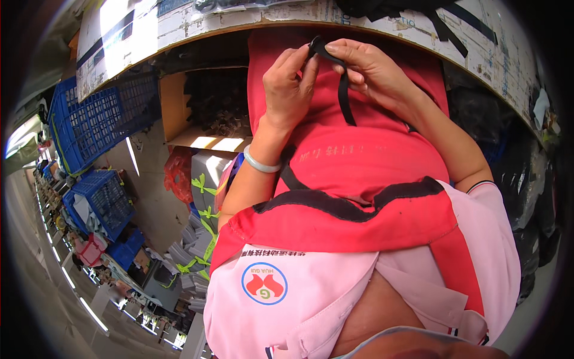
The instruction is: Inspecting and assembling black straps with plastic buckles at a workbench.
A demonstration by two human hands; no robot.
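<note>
The left hand is drawn into a pinch, thumb and fingertips closed on one end of a black webbing strap. The right hand, just beside it, grips the same strap between thumb and forefinger, its other fingers curled below. The strap spans the short gap between the two hands, and its tail hangs down beneath the right fingers (whether a small buckle sits in the left fingertips is too small to tell).

A pale bangle circles the left wrist. Behind and below both hands spreads a red apron with black trim, worn over a pink polo shirt nearer the body. Just ahead of the hands runs the curved edge of a worktable in scuffed white covering; ahead and to the right of the right hand, black strips lie on it.

Left of the left hand, a cardboard box holds dark small pieces, with a red plastic bag nearer the body. Farther left stand blue plastic crates. Well right of the right hand are dark plastic bags.
</note>
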